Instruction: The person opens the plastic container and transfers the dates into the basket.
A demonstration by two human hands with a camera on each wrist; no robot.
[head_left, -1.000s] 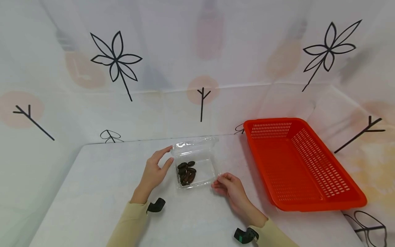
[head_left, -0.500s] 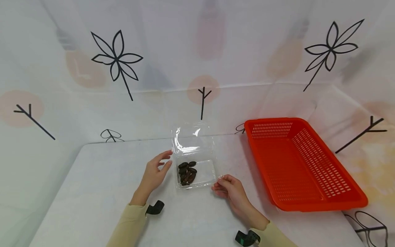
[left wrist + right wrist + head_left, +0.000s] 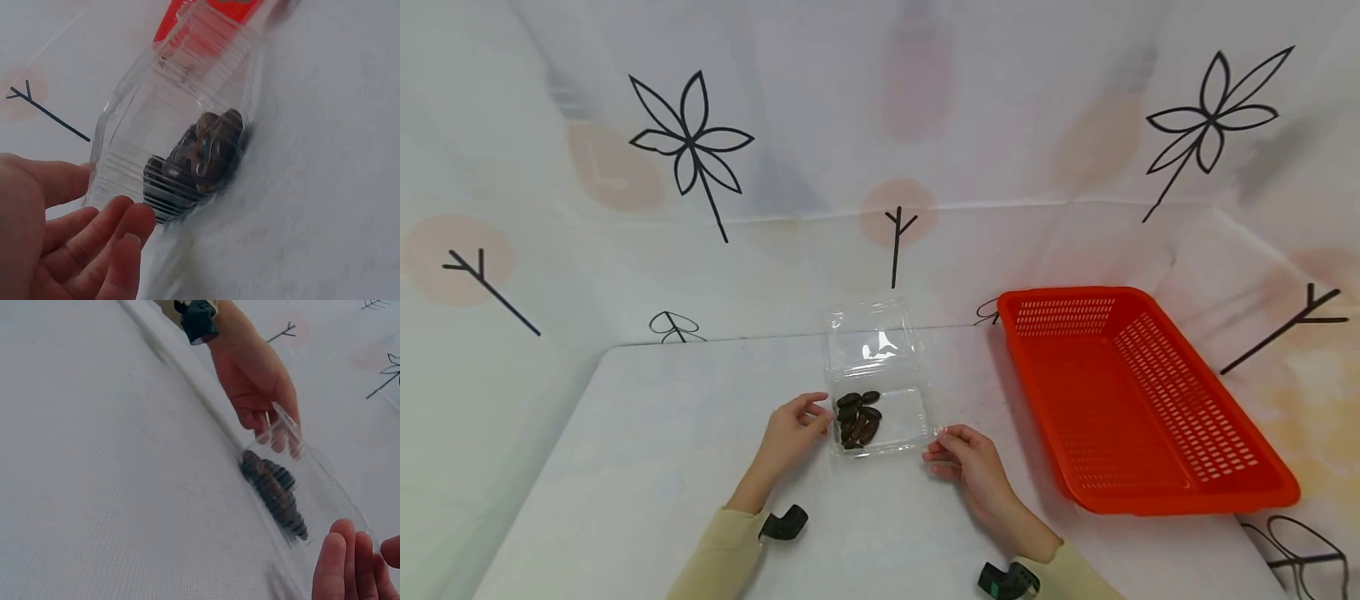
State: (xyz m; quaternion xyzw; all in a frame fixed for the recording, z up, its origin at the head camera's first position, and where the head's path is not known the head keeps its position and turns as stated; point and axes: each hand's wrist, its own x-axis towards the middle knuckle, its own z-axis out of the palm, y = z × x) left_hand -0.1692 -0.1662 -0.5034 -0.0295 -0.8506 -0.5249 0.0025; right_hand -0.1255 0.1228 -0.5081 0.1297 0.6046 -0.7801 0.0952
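A clear plastic clamshell box (image 3: pixel 904 417) lies on the white table with its lid (image 3: pixel 872 340) tipped back. Several dark brown, oval dates (image 3: pixel 859 418) fill the left part of its base. At the front right corner, my right hand (image 3: pixel 973 468) pinches the rim between thumb and fingers. My left hand (image 3: pixel 790 435) has thumb and index finger at the box's left rim. In the left wrist view, the thumb of that hand (image 3: pixel 75 231) lies past the rim and the fingers stay outside, in front of the dates (image 3: pixel 200 156).
An orange-red perforated plastic basket (image 3: pixel 1150 400) stands to the right of the box. Behind the table (image 3: pixel 647 467) rises a pale cloth wall (image 3: pixel 820 167) printed with plant line drawings. Each wrist carries a black camera mount (image 3: pixel 784 523).
The lid has swung up and back. My left hand has moved from the lid's side towards me, to the base's left rim. My right hand keeps hold of the front right corner.
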